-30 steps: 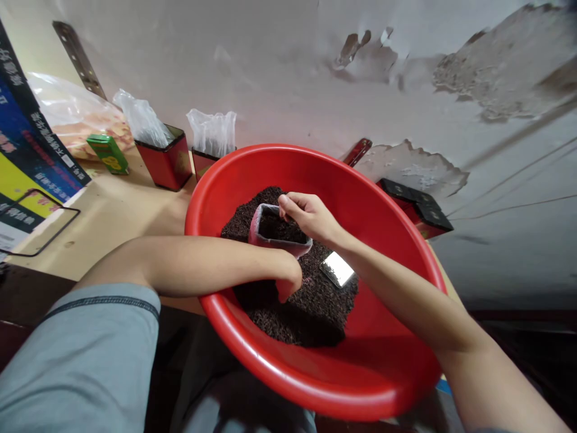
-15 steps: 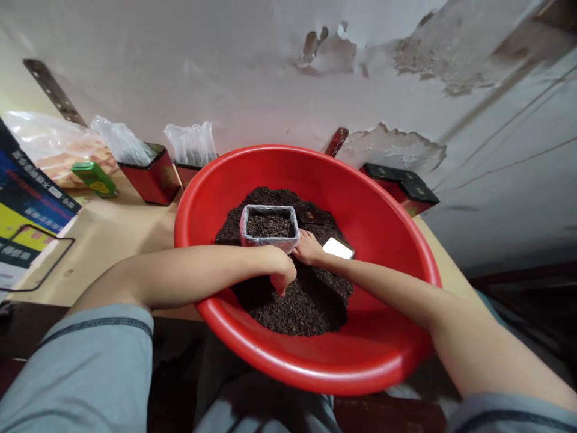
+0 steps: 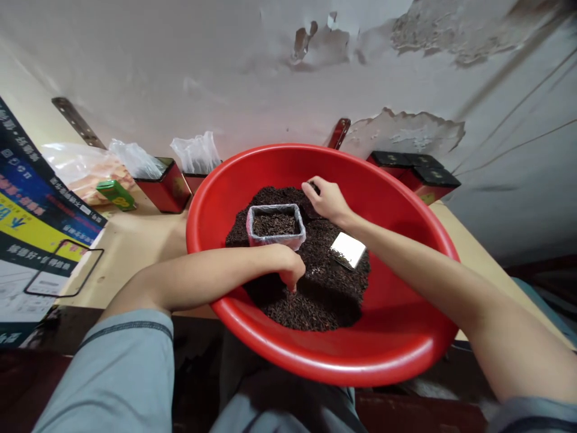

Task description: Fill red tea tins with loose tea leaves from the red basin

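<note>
A big red plastic basin [image 3: 406, 240] holds a heap of dark, dry loose leaves [image 3: 306, 310] that looks like tea. In the heap stands a rectangular container [image 3: 274, 240] lined with clear plastic and filled with the same leaves. My left hand [image 3: 293, 267] is just in front of it, bent down at the leaves with fingers curled; what they hold is hidden. Behind and right of the container, my right hand [image 3: 329, 199] has thumb and fingers closed on what looks like a dark rectangular lid [image 3: 312, 210]. A bright, shiny square piece [image 3: 348, 249] lies on the leaves nearer me.
On the wooden table [image 3: 135, 234], two red tins, the nearer one [image 3: 166, 189] plain to see, hold plastic bags. A green packet [image 3: 116, 194] and a printed box [image 3: 36, 234] are at left. Dark-topped tins [image 3: 419, 171] stand behind the basin at right, against the peeling wall [image 3: 225, 72].
My right hand has left the container's side and moved away from me to the dark lid. The shiny piece now shows more fully. My left hand stays low at the leaves.
</note>
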A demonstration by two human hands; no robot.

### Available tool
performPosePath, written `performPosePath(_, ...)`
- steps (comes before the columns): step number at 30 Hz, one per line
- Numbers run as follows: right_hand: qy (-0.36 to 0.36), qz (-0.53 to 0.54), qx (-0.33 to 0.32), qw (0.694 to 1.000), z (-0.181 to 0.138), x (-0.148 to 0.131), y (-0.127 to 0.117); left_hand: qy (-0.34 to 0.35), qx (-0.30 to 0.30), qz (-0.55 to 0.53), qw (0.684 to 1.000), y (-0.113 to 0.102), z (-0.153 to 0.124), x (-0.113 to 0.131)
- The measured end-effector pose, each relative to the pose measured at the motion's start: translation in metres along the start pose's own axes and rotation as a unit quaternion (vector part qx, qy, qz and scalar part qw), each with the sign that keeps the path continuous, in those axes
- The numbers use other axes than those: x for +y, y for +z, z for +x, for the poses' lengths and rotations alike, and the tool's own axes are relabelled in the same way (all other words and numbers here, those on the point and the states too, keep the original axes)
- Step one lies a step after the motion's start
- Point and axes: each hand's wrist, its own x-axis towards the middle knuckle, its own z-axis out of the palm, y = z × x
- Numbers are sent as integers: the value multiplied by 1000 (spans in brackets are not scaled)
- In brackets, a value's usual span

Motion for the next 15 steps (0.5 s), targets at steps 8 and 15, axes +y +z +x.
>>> performPosePath(8,-258,35,-154,953,2,-84,-16,28,-76,62,995,-11,-9,3)
performPosePath(15,-290,33,-187,938,16,-91,-6,40,-84,62,994,-15,-14,3)
